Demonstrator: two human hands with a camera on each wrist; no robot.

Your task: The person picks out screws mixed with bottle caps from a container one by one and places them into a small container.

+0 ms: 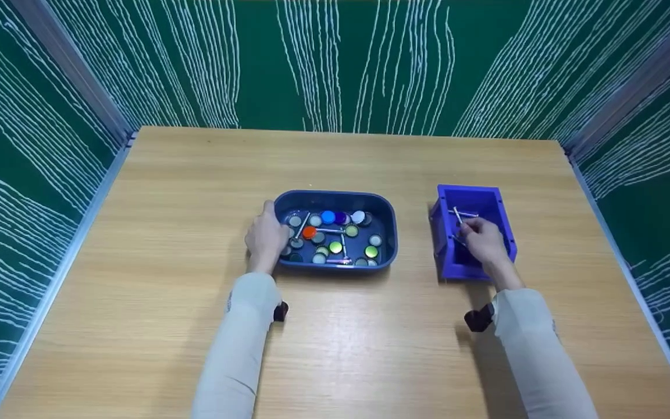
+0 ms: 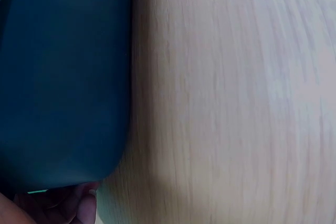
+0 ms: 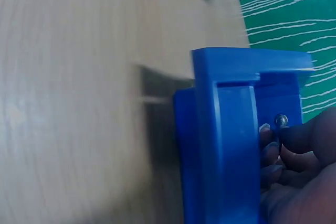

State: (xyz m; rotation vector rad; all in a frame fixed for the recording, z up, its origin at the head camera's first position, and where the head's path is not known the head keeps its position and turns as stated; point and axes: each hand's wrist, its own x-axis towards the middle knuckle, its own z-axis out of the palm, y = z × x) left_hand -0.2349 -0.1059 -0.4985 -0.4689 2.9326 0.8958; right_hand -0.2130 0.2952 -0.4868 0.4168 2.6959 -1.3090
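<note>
My left hand (image 1: 268, 237) grips the left end of a dark blue tray (image 1: 394, 233), thumb at its rim. In the left wrist view, curled fingertips (image 2: 84, 205) show against the end of the tray (image 2: 68, 87). Bottle caps in several colours, such as an orange cap (image 1: 309, 233), lie in the tray among several silver screws (image 1: 345, 247). My right hand (image 1: 486, 241) is inside a blue-purple bin (image 1: 444, 270), pinching a silver screw (image 1: 457, 215) between thumb and fingers. Its round head (image 3: 282, 120) shows in the right wrist view. More screws lie in the bin, partly hidden by the hand.
Both containers stand on a wooden table (image 1: 370, 331), with a strip of tabletop between them. Green panels (image 1: 346, 64) with white wavy lines enclose the back and sides. Dark wrist cameras (image 1: 479, 319) sit at both cuffs.
</note>
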